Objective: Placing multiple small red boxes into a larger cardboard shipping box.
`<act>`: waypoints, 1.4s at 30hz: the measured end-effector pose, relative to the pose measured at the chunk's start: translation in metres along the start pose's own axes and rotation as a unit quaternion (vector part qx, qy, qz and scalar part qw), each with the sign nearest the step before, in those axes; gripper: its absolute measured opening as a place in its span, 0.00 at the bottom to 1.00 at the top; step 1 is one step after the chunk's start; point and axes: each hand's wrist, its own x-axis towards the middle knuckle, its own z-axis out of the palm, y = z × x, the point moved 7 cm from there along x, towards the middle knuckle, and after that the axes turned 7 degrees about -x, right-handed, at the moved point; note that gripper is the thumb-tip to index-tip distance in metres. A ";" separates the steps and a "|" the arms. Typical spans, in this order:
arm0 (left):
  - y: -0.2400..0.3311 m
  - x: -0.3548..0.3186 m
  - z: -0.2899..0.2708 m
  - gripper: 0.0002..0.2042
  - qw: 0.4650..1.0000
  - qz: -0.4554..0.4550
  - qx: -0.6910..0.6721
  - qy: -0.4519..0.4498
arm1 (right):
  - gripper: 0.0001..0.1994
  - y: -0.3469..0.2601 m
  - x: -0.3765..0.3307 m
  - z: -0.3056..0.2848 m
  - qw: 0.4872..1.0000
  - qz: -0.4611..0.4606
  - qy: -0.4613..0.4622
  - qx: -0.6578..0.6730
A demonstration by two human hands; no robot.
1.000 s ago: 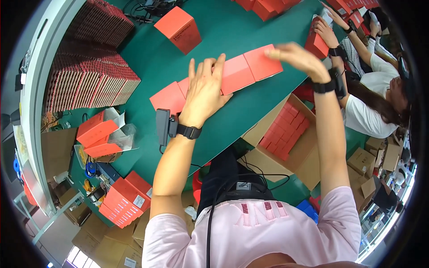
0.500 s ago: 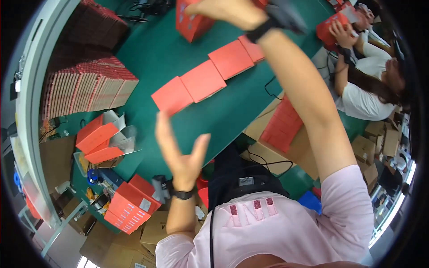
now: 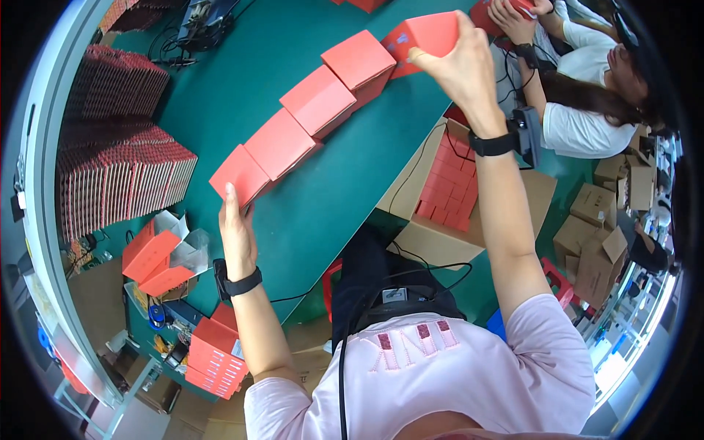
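A row of several red boxes (image 3: 317, 100) runs diagonally across the green table (image 3: 242, 66). My left hand (image 3: 237, 231) presses flat against the near end of the row, on the lowest red box (image 3: 240, 173). My right hand (image 3: 460, 67) grips the far end box (image 3: 422, 37) at the top of the row. Both wrists wear black watches.
Stacks of flat red cartons (image 3: 121, 172) stand at the left of the table. A cardboard case with packed red boxes (image 3: 449, 183) sits below the table edge at right. Another person (image 3: 579, 88) works at the far right. More red boxes (image 3: 213, 356) lie near my left elbow.
My left hand came up from below the table to the near end of the row. My right hand came down onto the far end box, and the boxes now sit closer together.
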 end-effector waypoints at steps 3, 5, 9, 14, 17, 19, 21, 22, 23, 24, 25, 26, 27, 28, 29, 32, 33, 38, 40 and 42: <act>-0.001 0.006 0.003 0.36 1.000 0.013 0.017 -0.004 | 0.48 0.003 -0.006 0.031 0.997 0.002 -0.074 0.024; -0.001 0.008 0.005 0.35 0.999 0.019 0.031 -0.008 | 0.48 0.008 -0.006 0.055 0.994 -0.023 -0.077 0.078; -0.003 0.009 -0.003 0.31 0.998 0.025 0.041 0.034 | 0.46 0.032 0.008 0.077 0.962 0.004 -0.199 0.186; 0.000 0.003 -0.007 0.30 0.997 -0.005 0.048 0.054 | 0.43 0.062 0.009 0.103 0.855 0.159 -0.389 0.305; -0.006 0.008 -0.017 0.29 0.996 -0.048 0.058 0.052 | 0.41 0.047 -0.002 0.108 0.856 0.135 -0.396 0.305; -0.003 0.007 -0.016 0.27 0.997 -0.015 0.043 0.066 | 0.39 0.045 -0.017 0.104 0.854 0.132 -0.399 0.306; -0.001 0.002 -0.003 0.29 0.997 -0.016 0.070 0.042 | 0.34 0.053 -0.032 0.087 0.854 0.123 -0.384 0.329; -0.001 -0.001 0.004 0.31 0.995 -0.013 0.091 0.029 | 0.28 0.065 -0.046 0.070 0.859 0.156 -0.376 0.311; 0.002 -0.009 0.004 0.22 0.997 0.019 0.051 0.062 | 0.26 0.065 -0.059 0.042 0.862 0.165 -0.365 0.310; 0.004 -0.020 0.011 0.22 0.997 0.009 0.059 0.041 | 0.23 0.072 -0.078 0.011 0.866 0.180 -0.351 0.306; 0.006 -0.033 0.019 0.22 0.997 0.000 0.067 0.023 | 0.20 0.084 -0.097 -0.016 0.877 0.158 -0.290 0.348; 0.013 -0.049 0.030 0.20 0.996 0.038 0.085 0.013 | 0.19 0.089 -0.122 -0.049 0.859 0.213 -0.275 0.375; 0.012 -0.066 0.048 0.19 0.992 0.034 0.120 -0.036 | 0.19 0.093 -0.147 -0.089 0.839 0.264 -0.258 0.399; 0.011 -0.083 0.063 0.18 0.984 0.036 0.157 -0.080 | 0.18 0.114 -0.182 -0.122 0.834 0.337 -0.260 0.352; -0.006 -0.099 0.075 0.17 0.975 -0.017 0.196 -0.107 | 0.18 0.135 -0.214 -0.165 0.856 0.348 -0.223 0.309; -0.062 -0.157 0.174 0.14 0.937 -0.100 0.207 -0.262 | 0.21 0.165 -0.315 -0.303 0.826 0.520 -0.100 0.194; -0.093 -0.172 0.189 0.17 0.929 -0.144 0.177 -0.292 | 0.21 0.171 -0.340 -0.339 0.832 0.528 -0.061 0.158; -0.215 -0.215 0.251 0.22 0.879 -0.268 0.161 -0.359 | 0.20 0.225 -0.426 -0.383 0.812 0.581 -0.044 0.038; -0.268 -0.210 0.274 0.26 0.877 -0.283 0.134 -0.364 | 0.18 0.265 -0.448 -0.363 0.805 0.590 -0.054 0.037; -0.317 -0.172 0.293 0.27 0.910 -0.252 0.100 -0.314 | 0.17 0.325 -0.449 -0.296 0.820 0.566 -0.052 0.075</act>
